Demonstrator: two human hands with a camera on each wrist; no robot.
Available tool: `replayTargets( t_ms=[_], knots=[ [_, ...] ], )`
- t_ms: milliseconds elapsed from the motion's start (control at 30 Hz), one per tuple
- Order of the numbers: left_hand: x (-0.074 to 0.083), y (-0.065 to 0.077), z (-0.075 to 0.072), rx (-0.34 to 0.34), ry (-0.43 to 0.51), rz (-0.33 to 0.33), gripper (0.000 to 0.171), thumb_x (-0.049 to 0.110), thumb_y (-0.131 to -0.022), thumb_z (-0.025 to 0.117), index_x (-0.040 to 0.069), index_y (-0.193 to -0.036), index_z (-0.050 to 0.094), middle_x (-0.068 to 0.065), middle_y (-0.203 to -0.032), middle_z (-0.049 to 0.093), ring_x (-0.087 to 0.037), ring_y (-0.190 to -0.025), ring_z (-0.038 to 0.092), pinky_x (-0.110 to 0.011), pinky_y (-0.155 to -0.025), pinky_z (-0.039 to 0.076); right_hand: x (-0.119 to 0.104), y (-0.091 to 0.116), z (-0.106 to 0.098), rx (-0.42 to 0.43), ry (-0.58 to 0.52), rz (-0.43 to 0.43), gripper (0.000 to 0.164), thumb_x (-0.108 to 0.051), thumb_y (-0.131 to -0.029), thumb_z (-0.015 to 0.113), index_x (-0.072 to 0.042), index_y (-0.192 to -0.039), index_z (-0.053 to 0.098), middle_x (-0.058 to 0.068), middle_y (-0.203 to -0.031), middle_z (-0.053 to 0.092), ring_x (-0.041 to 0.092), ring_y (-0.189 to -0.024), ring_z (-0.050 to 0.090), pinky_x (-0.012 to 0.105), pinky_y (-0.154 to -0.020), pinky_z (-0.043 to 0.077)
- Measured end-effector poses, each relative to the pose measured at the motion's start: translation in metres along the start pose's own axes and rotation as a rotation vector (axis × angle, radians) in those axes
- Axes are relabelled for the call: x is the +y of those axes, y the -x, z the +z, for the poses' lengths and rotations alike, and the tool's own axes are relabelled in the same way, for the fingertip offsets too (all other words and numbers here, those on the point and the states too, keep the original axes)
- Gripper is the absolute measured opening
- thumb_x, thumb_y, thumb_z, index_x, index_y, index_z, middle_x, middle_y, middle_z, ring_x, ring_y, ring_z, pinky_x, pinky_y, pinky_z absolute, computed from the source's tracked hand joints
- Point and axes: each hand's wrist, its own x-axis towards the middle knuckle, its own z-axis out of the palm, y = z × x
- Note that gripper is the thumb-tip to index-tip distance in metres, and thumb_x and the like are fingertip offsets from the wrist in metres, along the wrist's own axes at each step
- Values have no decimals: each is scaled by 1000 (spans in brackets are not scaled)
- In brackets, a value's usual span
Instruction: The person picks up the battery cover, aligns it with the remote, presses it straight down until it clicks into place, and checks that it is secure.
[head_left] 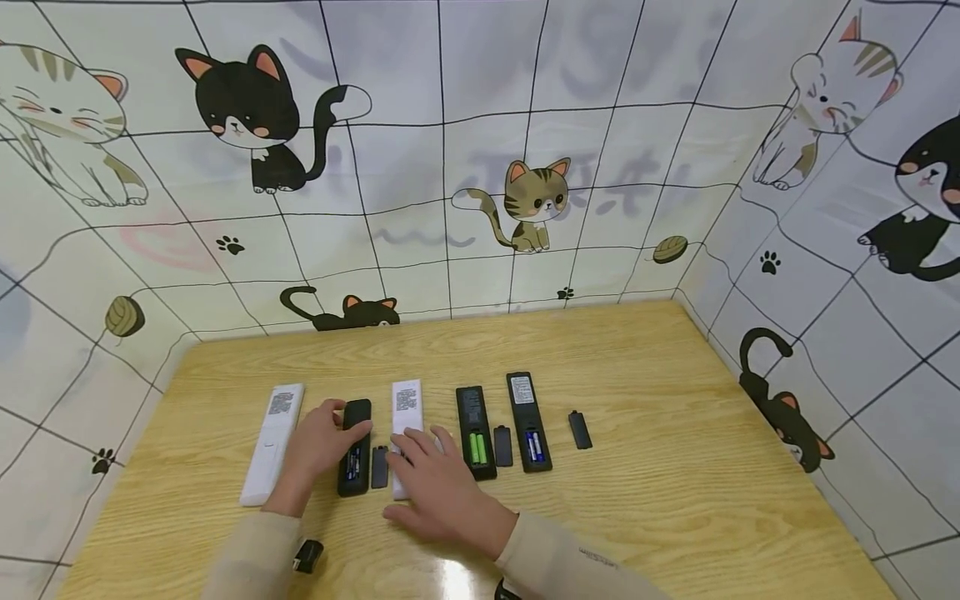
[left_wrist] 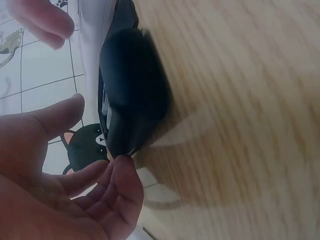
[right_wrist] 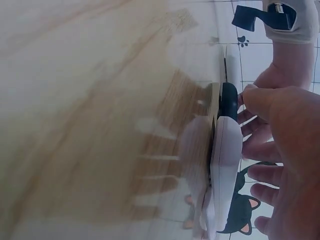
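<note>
In the head view, my left hand (head_left: 318,442) is at the upper part of a black remote control (head_left: 355,467), whose battery compartment is uncovered with dark batteries inside. Its curled fingertips touch the remote's left side in the left wrist view, while the thumb (left_wrist: 70,110) stands apart above it. A small dark battery cover (head_left: 380,467) lies just right of that remote. Over a white remote control (head_left: 407,400) my right hand (head_left: 442,492) is spread, partly hiding it. From the right wrist view, a gap shows between the right fingers (right_wrist: 267,175) and the white remote (right_wrist: 227,155).
Another white remote (head_left: 272,442) lies at the left. Right of my hands are a black remote with green batteries (head_left: 477,450), its neighbouring cover (head_left: 502,446), a black remote with blue batteries (head_left: 534,447) and a further cover (head_left: 580,429). Cat-printed walls (head_left: 405,167) border the wooden table (head_left: 675,500).
</note>
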Motion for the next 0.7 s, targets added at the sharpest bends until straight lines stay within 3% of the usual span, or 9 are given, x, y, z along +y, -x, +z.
replayTargets(
  t_ms=[400,700],
  knots=[
    [1,-6,3,-34,-39,-70,77,44,-87,69,-7,-137,41,-27,-113,64,-28,-89,61,-42,-77,48,-12,-19,1,74,92,60,52,-57,-92,54,-21,-129,56,-3,-136,52,19,-139,38,43,-114,31],
    [-1,-13,4,-50,-35,-135,77,46,-84,70,-6,-134,44,-25,-113,62,-28,-86,59,-33,-69,45,-13,-33,7,66,111,79,39,-53,-91,57,-23,-116,65,-5,-125,58,16,-129,43,40,-112,31]
  ],
)
